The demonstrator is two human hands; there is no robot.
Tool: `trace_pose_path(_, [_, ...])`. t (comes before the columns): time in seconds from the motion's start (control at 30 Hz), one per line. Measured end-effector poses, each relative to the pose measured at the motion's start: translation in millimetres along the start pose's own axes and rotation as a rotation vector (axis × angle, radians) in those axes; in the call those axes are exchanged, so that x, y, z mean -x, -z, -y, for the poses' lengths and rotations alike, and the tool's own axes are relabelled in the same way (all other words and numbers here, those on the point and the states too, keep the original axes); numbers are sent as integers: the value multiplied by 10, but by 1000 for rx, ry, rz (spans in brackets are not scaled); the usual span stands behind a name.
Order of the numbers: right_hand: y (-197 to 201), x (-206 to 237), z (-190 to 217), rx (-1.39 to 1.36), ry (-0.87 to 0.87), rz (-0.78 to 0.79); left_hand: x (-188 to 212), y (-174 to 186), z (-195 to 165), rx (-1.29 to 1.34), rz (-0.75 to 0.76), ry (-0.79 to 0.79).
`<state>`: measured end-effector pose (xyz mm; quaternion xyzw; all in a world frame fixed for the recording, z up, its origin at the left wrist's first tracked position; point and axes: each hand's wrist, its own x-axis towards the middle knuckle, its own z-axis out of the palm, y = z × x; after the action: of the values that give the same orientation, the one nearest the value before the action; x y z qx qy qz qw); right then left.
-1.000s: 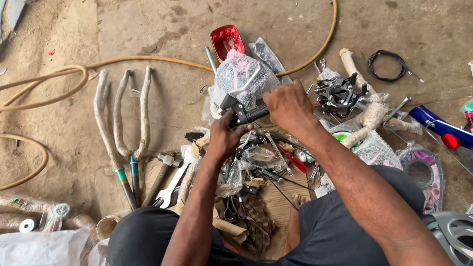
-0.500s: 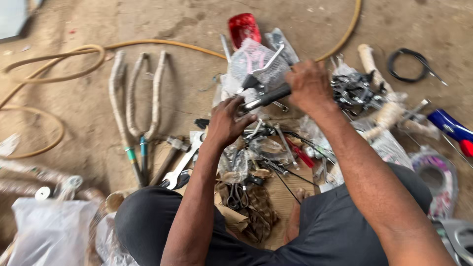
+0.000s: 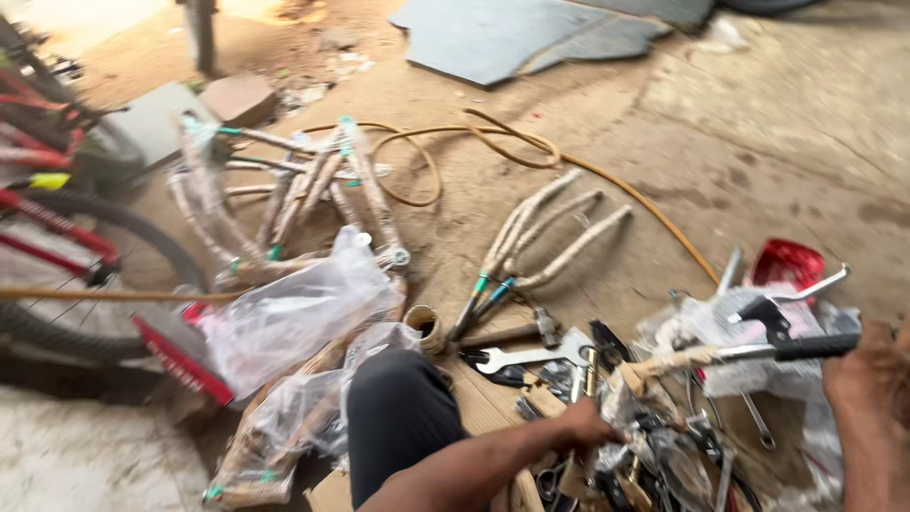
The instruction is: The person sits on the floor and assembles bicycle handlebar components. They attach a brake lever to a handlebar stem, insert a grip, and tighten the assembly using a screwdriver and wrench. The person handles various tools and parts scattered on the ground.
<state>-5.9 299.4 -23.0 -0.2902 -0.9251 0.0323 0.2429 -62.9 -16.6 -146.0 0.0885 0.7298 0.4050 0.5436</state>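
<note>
The right hand (image 3: 867, 379) is closed around a handlebar (image 3: 739, 354). The left hand (image 3: 588, 427) grips its paper-wrapped end. Bare dirt floor (image 3: 758, 161) lies open beyond the pile of parts (image 3: 664, 446).

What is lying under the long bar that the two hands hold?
Under the bar held by the left hand and right hand lie crumpled clear plastic bags, small metal parts and a wrench. The ground beneath this pile is covered.

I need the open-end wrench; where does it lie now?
In the head view, the silver wrench lies on cardboard right of centre, just above the left hand.
</note>
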Motion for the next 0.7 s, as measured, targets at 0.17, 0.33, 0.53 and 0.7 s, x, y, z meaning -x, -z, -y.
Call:
trace_pose_path(0.17, [-1,35,429,69,19,-173,27,-121,-294,375,-149,43])
trace_pose_path(0.33, [133,253,637,-53,145,211,-175,-92,-584,907,-118,47])
trace_pose_path(0.53, [-209,1034,866,-96,116,1254,-239,-54,-670,1076,-267,99])
trace_pose_path(0.7, [-314,1054,1073,130,276,1201,-169,8,-741,1089,-430,195])
